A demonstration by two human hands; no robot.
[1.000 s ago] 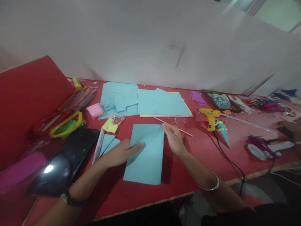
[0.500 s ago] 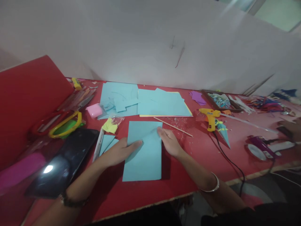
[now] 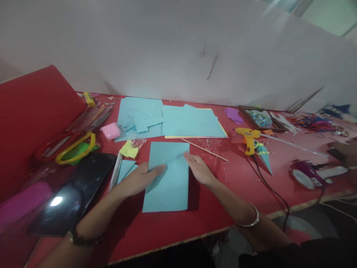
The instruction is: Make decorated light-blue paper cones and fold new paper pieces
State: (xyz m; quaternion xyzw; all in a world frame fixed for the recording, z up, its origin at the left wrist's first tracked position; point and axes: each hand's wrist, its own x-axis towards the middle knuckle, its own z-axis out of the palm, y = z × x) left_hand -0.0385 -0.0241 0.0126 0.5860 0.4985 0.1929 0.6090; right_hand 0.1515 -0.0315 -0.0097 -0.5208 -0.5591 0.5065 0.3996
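Note:
A light blue sheet of paper is held a little above the red table, near its front edge. My left hand grips its left side, thumb on top and the other fingers hidden beneath. At the upper right edge of the sheet, my right hand holds on with its fingertips, the rest of its fingers partly behind the paper. A thin wooden stick lies just beyond the sheet. Smaller blue pieces rest beside my left hand.
Blue sheets lie at the back. A yellow glue gun with a black cord is at the right, near a purple tool. Left are a dark phone-like slab and yellow-handled scissors. Another person's hand shows far right.
Both my hands and the blue sheet have shifted slightly left and up in the view. The grip on the sheet looks the same.

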